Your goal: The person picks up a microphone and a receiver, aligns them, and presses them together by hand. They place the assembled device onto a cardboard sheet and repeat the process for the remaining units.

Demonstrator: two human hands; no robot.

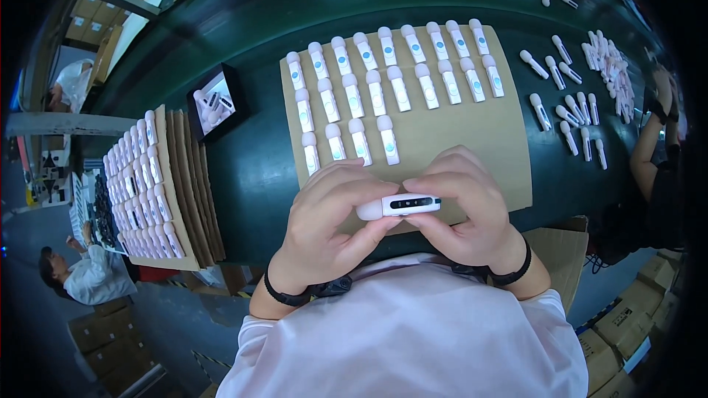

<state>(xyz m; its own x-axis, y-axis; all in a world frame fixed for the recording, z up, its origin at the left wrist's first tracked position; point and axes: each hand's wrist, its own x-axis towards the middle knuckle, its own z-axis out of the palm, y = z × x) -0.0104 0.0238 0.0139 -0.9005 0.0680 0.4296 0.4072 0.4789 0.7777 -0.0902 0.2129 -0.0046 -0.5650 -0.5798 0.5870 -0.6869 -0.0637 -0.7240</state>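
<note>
- Far left: co-worker [96, 273] in a white top; what those hands are doing is too small to make out.
- Stack of cardboard sheets [198, 199], top one carrying rows of white devices; lens bends it, no sure count.
- Black box [195, 116] on the green desk [254, 177], loose devices in it, jumbled, bottom hidden.
- Middle: cardboard sheet [472, 133], two full rows plus a short third row [358, 140] at its left, bare card to the right of that.
- Left hand [328, 214]: thumb and forefinger pinched on the device's rounded end, other fingers curled, partly out of sight.
- Held white device [417, 205]: crosswise between both hands, over the sheet's near edge, dark panel facing up. Underside hidden; gap to the card can't be told.
- Right hand [464, 203]: same thumb-and-forefinger pinch on the dark-tipped end.
- Step, my guess: handling or checking one piece. Laying it in the third row would call for one hand letting go and a turn to match the others' upright line.
- Right: loose devices [554, 72] and a heap [611, 77], too tangled to count.
- Right edge: another person's arm [647, 151], cut off by the dark rim; hand unclear.
</note>
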